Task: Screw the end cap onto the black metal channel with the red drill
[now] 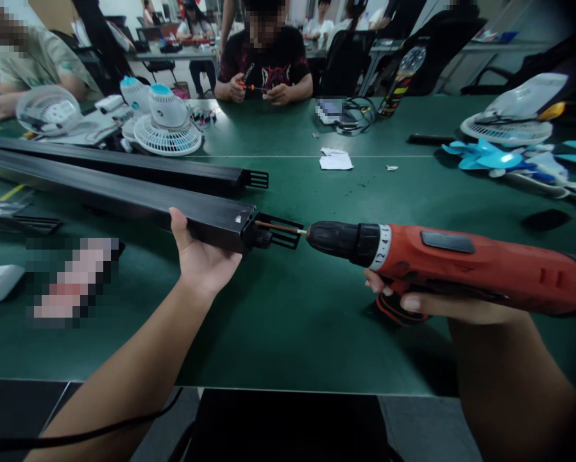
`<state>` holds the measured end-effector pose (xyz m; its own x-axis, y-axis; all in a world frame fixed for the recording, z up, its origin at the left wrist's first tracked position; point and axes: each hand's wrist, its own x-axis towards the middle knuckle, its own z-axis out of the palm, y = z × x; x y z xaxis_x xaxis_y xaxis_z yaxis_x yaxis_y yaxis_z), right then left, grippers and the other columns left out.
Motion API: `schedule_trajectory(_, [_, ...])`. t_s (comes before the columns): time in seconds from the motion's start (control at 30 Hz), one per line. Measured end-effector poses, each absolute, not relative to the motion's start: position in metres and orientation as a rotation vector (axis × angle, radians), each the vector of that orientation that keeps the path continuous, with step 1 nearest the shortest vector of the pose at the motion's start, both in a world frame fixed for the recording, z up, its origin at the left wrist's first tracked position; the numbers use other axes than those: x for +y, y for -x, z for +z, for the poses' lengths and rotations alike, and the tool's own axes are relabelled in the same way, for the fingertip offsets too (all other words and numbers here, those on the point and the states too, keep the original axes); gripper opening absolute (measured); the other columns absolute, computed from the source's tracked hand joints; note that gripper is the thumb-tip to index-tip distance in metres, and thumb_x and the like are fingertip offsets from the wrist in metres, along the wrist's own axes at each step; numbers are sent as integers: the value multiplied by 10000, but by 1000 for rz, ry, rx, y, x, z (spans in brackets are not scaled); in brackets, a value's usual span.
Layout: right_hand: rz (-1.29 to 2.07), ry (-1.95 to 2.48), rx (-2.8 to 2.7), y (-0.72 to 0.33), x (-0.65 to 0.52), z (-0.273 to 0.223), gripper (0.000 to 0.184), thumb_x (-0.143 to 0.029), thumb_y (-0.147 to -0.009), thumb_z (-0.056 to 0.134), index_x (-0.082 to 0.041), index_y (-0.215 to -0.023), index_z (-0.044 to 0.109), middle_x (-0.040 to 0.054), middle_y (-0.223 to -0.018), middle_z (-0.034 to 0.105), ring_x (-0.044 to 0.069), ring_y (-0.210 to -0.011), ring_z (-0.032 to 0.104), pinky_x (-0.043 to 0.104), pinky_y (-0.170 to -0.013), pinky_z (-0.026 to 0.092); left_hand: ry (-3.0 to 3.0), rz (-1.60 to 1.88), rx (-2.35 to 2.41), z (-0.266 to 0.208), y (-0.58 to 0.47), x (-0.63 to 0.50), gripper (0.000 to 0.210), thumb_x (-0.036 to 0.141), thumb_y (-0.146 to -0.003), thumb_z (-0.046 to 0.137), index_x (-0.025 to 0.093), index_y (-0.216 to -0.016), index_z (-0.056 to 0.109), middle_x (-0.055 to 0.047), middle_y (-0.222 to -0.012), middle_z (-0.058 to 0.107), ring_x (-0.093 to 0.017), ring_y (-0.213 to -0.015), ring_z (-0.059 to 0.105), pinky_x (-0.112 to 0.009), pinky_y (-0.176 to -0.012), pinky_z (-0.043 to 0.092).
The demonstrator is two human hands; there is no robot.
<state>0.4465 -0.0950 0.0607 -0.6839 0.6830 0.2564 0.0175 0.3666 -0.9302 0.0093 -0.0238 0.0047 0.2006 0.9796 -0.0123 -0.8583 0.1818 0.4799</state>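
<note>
My left hand [206, 260] is wrapped under the near end of a long black rectangular bar [124, 192], its thumb on the near side. A slotted black bracket [288, 239] sticks out of that bar's end. In my right hand [442, 308] is a red and black power drill [465, 263], lying level and pointing left. Its long thin bit [278, 226] reaches the bar's end face, above the bracket; the exact contact point is too small to tell. Behind it lies a second black bar [186, 172] with a similar slotted end.
White fan parts [167, 131] stand at the back left. Blue fan blades [483, 156] and a fan cage lie at right. White paper [336, 160], a bottle [403, 80] and coiled cable [358, 119] are farther back. Across the table a person [263, 58] holds a screwdriver.
</note>
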Motion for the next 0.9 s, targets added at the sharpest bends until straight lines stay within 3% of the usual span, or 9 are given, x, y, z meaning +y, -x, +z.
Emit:
schedule_trajectory(0.2, [1371,653,-2004,-445,-95,65,243,-309,-1241,891,-327,-1483,910,41,-986,808,179,-641,787,244,-533,722,-370,1353,322,7,-13,-25,968,876,-1150,837,326,-1913,609,-96,-1506,957,-394,-1510,896,-483,-1230,749])
schedule_trajectory(0.4, [1376,653,-2023,-445,-95,66,240,-333,-1248,891,-366,-1484,915,33,-981,817,176,-648,797,236,-552,735,-400,1350,369,7,-12,-25,966,884,-1113,873,331,-1874,651,-104,-1558,938,-432,-1635,825,-490,-1244,741])
schedule_trajectory(0.6, [1386,647,-2022,-444,-95,69,235,-336,-1245,898,-353,-1479,915,29,-954,819,181,-632,788,255,-554,748,-386,1351,364,8,-11,-26,924,850,-1115,882,331,-1848,668,-116,-1554,938,-466,-1635,826,-550,-1268,741])
schedule_trajectory(0.8, [1402,641,-2006,-447,-95,67,259,-312,-1241,903,-340,-1497,927,54,-1022,863,182,-659,803,250,-559,748,-355,1389,449,17,-20,-30,873,900,-1155,793,293,-1778,726,-105,-1560,917,-417,-1682,794,-474,-1212,757])
schedule_trajectory(0.9, [1424,649,-2013,-450,-94,67,254,-319,-1244,901,-335,-1497,925,52,-1037,869,179,-674,812,249,-582,762,-385,1422,471,18,-25,-32,908,918,-1116,838,314,-1784,723,-96,-1551,931,-422,-1700,777,-473,-1237,747])
